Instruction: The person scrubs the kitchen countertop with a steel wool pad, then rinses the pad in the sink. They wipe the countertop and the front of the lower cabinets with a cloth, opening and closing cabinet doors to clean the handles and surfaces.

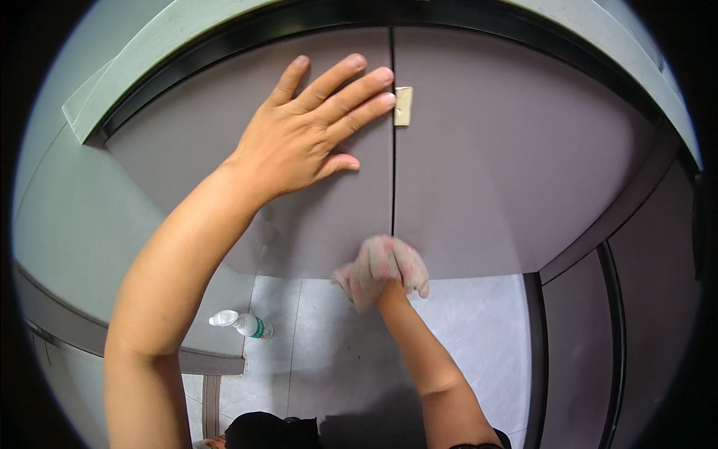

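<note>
My left hand (318,116) lies flat with its fingers spread on the left grey cabinet door (194,142), its fingertips at the dark gap between the two doors. My right hand (391,290) is lower down, near the bottom of that gap. A pinkish-grey cleaning cloth (378,263) covers its fingers, which are bunched in the fabric. The cloth is slightly blurred and seems to press against the lower part of the doors. Next to my left fingertips, a small beige tab (403,106) sits on the edge of the right cabinet door (493,150).
A white spray bottle (245,324) with a green label stands on the tiled floor (321,359) at the lower left. A pale countertop (161,45) curves above the doors. More dark cabinet fronts (580,337) flank the right side.
</note>
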A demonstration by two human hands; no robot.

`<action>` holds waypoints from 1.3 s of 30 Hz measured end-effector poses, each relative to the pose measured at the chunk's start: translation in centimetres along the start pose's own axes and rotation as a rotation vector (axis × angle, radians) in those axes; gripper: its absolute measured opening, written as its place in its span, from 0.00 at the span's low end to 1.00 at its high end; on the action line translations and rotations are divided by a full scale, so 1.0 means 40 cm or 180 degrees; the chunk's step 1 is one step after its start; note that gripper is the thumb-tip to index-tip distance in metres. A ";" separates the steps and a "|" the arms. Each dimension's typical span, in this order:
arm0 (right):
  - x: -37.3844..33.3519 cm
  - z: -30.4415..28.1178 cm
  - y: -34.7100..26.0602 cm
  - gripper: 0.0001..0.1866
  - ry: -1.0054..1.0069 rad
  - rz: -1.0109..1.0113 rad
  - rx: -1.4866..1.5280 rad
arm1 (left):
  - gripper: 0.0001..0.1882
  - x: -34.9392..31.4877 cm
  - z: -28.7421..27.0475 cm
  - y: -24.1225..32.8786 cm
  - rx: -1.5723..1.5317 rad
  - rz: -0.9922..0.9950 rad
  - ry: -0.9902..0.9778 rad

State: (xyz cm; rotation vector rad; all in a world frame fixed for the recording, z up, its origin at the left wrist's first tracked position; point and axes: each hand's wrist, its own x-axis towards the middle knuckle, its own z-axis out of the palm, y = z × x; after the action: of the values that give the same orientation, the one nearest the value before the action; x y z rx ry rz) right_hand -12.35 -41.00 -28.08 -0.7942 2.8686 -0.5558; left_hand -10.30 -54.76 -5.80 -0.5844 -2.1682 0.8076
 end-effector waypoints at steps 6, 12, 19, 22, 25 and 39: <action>0.045 0.059 0.010 0.05 -0.0671 0.0142 -0.0732 | 0.40 -0.021 0.013 -0.012 0.0034 0.0071 0.0280; 0.015 0.072 0.008 0.15 0.1482 -0.0745 -0.0808 | 0.37 -0.076 0.060 0.018 0.0083 -0.0244 0.0304; -0.063 0.088 -0.026 0.16 0.0841 -0.0278 -0.0635 | 0.39 -0.241 0.126 0.131 -0.0297 -0.0881 -0.0086; -0.062 0.035 -0.035 0.19 0.1302 -0.0653 -0.0206 | 0.38 -0.305 0.173 0.178 -0.0384 -0.1063 -0.0076; -0.006 0.012 -0.032 0.19 0.1996 -0.1269 -0.0388 | 0.37 -0.335 0.192 0.207 -0.0489 -0.1169 0.0099; -0.055 0.181 -0.023 0.20 0.1511 -0.0603 -0.0826 | 0.35 -0.443 0.223 0.281 -0.0740 -0.1603 0.0536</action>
State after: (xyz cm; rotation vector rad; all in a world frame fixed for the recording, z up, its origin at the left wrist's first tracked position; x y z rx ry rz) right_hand -8.58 -42.90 -34.42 -1.1147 3.3733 -0.4450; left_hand -4.35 -61.08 -26.88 -0.1880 -2.1298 0.2305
